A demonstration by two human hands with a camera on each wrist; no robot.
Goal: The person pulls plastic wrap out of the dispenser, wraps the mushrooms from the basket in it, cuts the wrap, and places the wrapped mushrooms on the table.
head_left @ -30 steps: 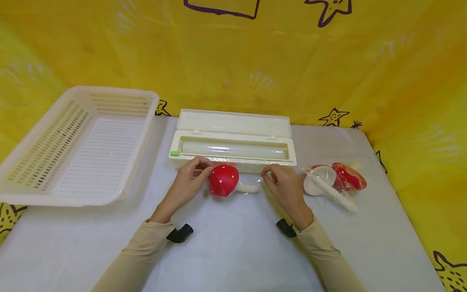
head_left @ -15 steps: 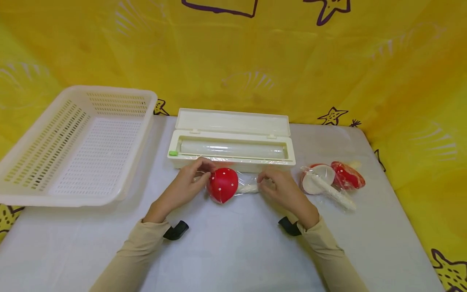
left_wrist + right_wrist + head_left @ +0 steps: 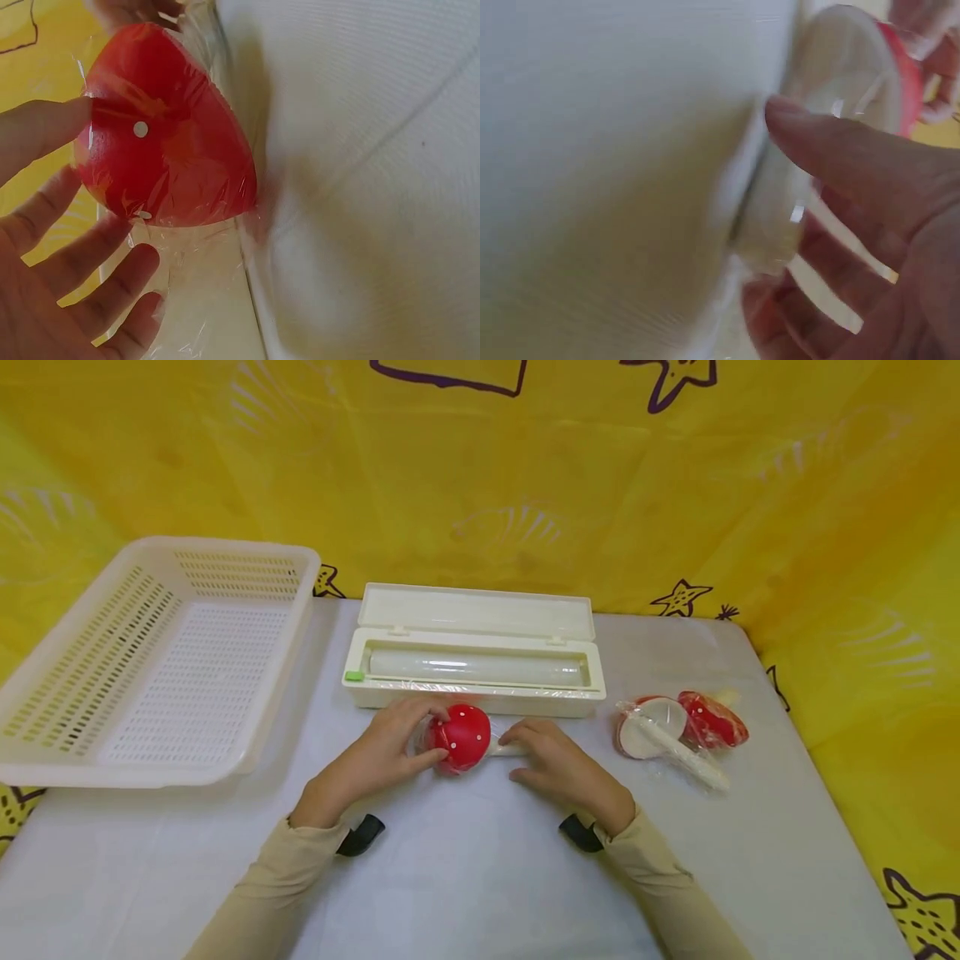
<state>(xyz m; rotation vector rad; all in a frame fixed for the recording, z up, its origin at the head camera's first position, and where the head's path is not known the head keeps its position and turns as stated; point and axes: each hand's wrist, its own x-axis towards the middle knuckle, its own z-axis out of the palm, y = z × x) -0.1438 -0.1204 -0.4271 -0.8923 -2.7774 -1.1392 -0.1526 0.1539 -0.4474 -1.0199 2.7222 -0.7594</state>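
A toy mushroom with a white-dotted red cap (image 3: 467,737) and a white stem (image 3: 780,206) lies on the table, draped in clear cling film. My left hand (image 3: 375,760) holds the cap from its left side, thumb on the near side and fingers on the far side. In the left wrist view the film wrinkles over the red cap (image 3: 161,150) beside the spread fingers (image 3: 112,292). My right hand (image 3: 566,768) is at the stem end, its fingers loosely bent and its thumb apart from them. Just behind stands an open cling film dispenser (image 3: 476,700) with its roll inside.
Two film-wrapped toys lie to the right: a red and white mushroom (image 3: 652,728) and a mottled red piece (image 3: 712,720). At the left stands a white plastic basket (image 3: 288,668). A yellow patterned cloth (image 3: 450,485) hangs behind the table (image 3: 465,877).
My left fingers have gone from the film's edge to around the cap. My right hand has let go of the film and opened beside the stem. The film now lies closer around the mushroom.
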